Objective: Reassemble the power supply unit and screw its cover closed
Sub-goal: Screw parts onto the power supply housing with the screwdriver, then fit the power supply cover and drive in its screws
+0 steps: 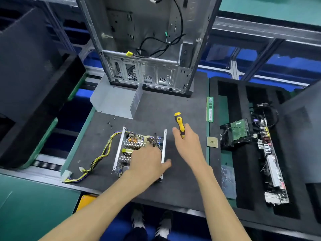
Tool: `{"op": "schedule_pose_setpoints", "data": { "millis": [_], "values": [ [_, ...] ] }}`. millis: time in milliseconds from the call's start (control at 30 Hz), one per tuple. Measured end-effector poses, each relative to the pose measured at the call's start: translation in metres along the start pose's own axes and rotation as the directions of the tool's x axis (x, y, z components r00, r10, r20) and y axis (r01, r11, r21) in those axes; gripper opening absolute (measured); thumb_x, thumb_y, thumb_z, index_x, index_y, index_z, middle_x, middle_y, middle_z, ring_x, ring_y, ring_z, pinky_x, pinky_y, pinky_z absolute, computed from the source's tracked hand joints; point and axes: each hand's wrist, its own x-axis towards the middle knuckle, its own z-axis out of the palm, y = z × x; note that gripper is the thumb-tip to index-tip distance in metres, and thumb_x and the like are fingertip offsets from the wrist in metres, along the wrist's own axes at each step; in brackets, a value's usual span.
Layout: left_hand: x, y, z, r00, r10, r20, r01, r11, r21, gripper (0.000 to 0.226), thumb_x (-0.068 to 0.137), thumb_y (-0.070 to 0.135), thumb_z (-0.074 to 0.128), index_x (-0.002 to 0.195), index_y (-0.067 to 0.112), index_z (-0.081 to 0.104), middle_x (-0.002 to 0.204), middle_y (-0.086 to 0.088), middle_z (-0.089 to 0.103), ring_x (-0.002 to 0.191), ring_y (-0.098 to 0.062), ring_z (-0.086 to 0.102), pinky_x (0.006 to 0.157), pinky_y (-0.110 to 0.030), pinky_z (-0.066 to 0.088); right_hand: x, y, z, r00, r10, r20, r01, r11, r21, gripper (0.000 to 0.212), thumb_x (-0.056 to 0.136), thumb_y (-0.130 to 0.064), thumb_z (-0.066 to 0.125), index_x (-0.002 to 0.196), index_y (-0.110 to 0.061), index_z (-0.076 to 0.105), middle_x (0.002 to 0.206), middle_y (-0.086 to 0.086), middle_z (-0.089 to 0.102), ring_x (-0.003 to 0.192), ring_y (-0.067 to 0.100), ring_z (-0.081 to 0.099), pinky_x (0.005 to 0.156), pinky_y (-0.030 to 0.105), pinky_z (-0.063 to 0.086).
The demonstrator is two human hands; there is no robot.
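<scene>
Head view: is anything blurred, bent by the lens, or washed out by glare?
Head view: wide-angle lens bows the aluminium rails and the upright grey metal computer case; edges and corners look soft, while the open power supply unit and yellow-and-black screwdriver at centre stay sharp; lighting even, no strong glare.

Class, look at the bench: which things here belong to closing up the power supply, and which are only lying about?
For the job:
open power supply unit, under the left hand
metal cover
loose screws
screwdriver, in the right hand

Lying about:
computer case
memory stick
processor chip
motherboard
</scene>
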Motion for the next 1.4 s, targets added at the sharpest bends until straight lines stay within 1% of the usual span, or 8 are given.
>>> {"op": "schedule_pose_setpoints", "data": {
  "millis": [333,533,667,800,967,1167,1300,1400],
  "values": [
    [-0.019,-0.018,-0.010,0.994,-0.077,-0.074,0.040,0.913,-0.407,0.042,0.080,0.054,0.057,0.066,0.015,0.052,0.063,0.001,0.056,0.065,-0.023,0.057,0.060,-0.035,0.045,-0.012,0.021,0.020,0.985,-0.035,0.170,-0.005,0.972,0.233,0.055,0.088,-0.074,0.047,0.092,-0.019,0.047,0.088,-0.002,0.062,0.073,0.008,0.055,0.058,0.018,0.040],
    [-0.025,-0.015,-0.021,0.992,0.100,-0.077,-0.126,0.718,-0.684,0.031,0.092,0.041,0.067,0.071,0.020,0.061,0.059,0.014,0.056,0.053,-0.003,0.045,0.053,-0.020,0.034,-0.010,0.012,0.002,0.994,-0.110,-0.024,0.112,0.938,0.327,0.053,0.077,-0.077,0.055,0.088,-0.026,0.044,0.076,-0.020,0.059,0.066,-0.003,0.054,0.060,0.011,0.041],
    [-0.020,-0.005,-0.026,0.985,0.154,-0.080,-0.157,0.588,-0.793,0.017,0.098,0.034,0.064,0.088,0.022,0.071,0.078,0.009,0.069,0.068,-0.001,0.056,0.065,-0.026,0.046,-0.005,0.000,-0.023,0.987,-0.135,-0.083,0.151,0.960,0.237,0.056,0.074,-0.082,0.058,0.086,-0.030,0.040,0.075,-0.013,0.054,0.064,0.000,0.053,0.057,0.020,0.038],
    [-0.012,-0.012,-0.034,0.982,0.186,-0.036,-0.132,0.533,-0.836,0.032,0.102,0.025,0.060,0.071,0.027,0.064,0.058,0.022,0.062,0.055,0.009,0.053,0.057,-0.007,0.037,0.001,-0.013,-0.033,0.993,-0.114,-0.044,0.117,0.989,0.089,0.059,0.075,-0.083,0.058,0.087,-0.030,0.036,0.085,-0.005,0.059,0.070,0.011,0.058,0.058,0.033,0.041],
    [0.004,-0.040,-0.041,0.985,0.132,0.115,0.021,0.562,-0.827,0.062,0.093,0.056,0.059,0.096,-0.005,0.068,0.076,0.000,0.061,0.071,-0.012,0.051,0.071,-0.032,0.038,0.008,-0.035,-0.020,0.989,-0.143,-0.035,0.141,0.988,-0.064,0.057,0.083,-0.076,0.061,0.090,-0.025,0.035,0.086,-0.009,0.055,0.073,0.012,0.056,0.056,0.034,0.036],
    [0.008,-0.072,-0.031,0.995,0.057,0.088,0.043,0.546,-0.837,0.079,0.071,0.075,0.056,0.087,-0.001,0.068,0.072,-0.012,0.057,0.067,-0.016,0.046,0.070,-0.032,0.034,0.005,-0.065,-0.001,0.957,-0.282,-0.068,0.263,0.943,-0.206,0.043,0.097,-0.060,0.054,0.090,-0.019,0.042,0.096,-0.002,0.050,0.094,0.021,0.045,0.077,0.040,0.042],
    [0.009,-0.082,-0.026,0.995,0.035,0.099,0.065,0.529,-0.846,0.064,0.069,0.078,0.059,0.077,0.016,0.074,0.072,0.001,0.059,0.066,-0.011,0.050,0.067,-0.027,0.038,0.000,-0.089,-0.011,0.947,-0.203,-0.248,0.283,0.893,0.349,0.033,0.102,-0.043,0.046,0.075,-0.024,0.046,0.079,-0.009,0.047,0.082,0.009,0.044,0.075,0.029,0.039],
    [0.009,-0.086,-0.024,0.992,0.041,0.122,0.086,0.500,-0.862,0.081,0.068,0.079,0.061,0.089,0.001,0.071,0.082,-0.008,0.061,0.074,-0.017,0.050,0.075,-0.035,0.037,0.000,-0.103,-0.009,0.996,-0.041,-0.080,0.086,0.704,0.705,0.048,0.102,-0.052,0.044,0.067,-0.024,0.061,0.061,-0.011,0.042,0.053,0.008,0.039,0.050,0.017,0.036]
  ]
}}
